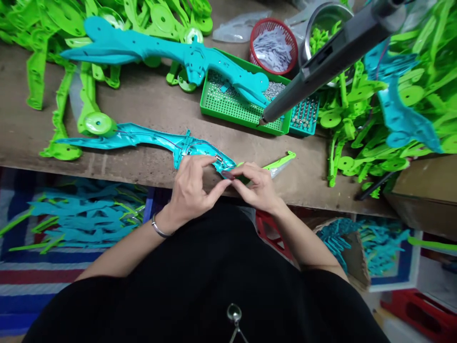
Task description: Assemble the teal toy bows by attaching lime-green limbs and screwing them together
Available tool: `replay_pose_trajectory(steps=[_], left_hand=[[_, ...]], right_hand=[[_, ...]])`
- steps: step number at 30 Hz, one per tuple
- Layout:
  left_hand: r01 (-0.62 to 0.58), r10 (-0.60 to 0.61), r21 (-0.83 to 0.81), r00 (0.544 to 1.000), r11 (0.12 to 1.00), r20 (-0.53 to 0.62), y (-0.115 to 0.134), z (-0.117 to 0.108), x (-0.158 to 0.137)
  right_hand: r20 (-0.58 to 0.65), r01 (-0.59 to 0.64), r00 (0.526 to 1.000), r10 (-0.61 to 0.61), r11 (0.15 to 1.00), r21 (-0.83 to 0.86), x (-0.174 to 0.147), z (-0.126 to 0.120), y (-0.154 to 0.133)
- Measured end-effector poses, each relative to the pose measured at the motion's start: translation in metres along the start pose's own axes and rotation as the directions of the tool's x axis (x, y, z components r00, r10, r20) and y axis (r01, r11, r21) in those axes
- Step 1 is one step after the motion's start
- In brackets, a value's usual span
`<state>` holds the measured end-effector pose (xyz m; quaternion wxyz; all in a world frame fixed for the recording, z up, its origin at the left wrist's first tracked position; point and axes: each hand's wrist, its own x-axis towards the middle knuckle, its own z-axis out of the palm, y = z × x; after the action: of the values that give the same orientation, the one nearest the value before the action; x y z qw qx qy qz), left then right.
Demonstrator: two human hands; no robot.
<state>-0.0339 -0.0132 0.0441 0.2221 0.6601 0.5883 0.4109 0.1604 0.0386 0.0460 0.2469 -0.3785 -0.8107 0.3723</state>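
Note:
A teal plastic toy shell half (pixel 150 137) lies hollow side up along the bench's front, with a thin wire and a small metal spring (pixel 219 158) inside its right part. My left hand (pixel 191 188) grips that right part, its index finger over the shell and its thumb at the near edge. At the shell's right tip, my right hand (pixel 259 185) is closed in a pinch, fingertips meeting the left thumb. Whether a small piece is between these fingertips is hidden. Behind lies a matching teal shell half (pixel 157 50), outer side up, partly across a green basket (pixel 228 112).
A dark electric screwdriver (pixel 314 71) hangs tip down over the basket of screws. Behind stand a red basket (pixel 253 52) of pale strips and a metal bowl (pixel 310 24). Lime green shells (pixel 410 95) pile up on both sides. A cardboard box (pixel 424 186) sits at right.

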Motion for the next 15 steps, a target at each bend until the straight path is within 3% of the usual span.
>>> replay_pose_trajectory(steps=[2, 4, 7, 11, 15], left_hand=[[-0.103, 0.101, 0.082, 0.995, 0.991, 0.022, -0.003, 0.005, -0.003], [-0.139, 0.130, 0.109, 0.988, 0.984, 0.082, -0.004, 0.012, -0.004], [-0.150, 0.139, 0.124, 0.986, 0.981, 0.091, -0.003, 0.024, -0.005], [-0.271, 0.256, 0.159, 0.960, 0.949, 0.111, -0.007, 0.039, -0.014], [-0.326, 0.291, 0.211, 0.939, 0.921, 0.181, -0.018, 0.047, -0.023]], right_hand=[[-0.110, -0.045, 0.992, 0.069, 0.978, 0.204, -0.007, 0.003, -0.003], [-0.238, -0.050, 0.961, 0.137, 0.940, 0.338, -0.010, 0.002, -0.009], [-0.310, -0.119, 0.933, 0.180, 0.971, 0.208, -0.002, -0.015, -0.015], [-0.058, -0.166, 0.986, 0.158, 0.966, -0.198, 0.020, -0.041, -0.011], [0.170, -0.141, 0.962, 0.213, 0.923, -0.357, 0.026, -0.040, -0.001]])
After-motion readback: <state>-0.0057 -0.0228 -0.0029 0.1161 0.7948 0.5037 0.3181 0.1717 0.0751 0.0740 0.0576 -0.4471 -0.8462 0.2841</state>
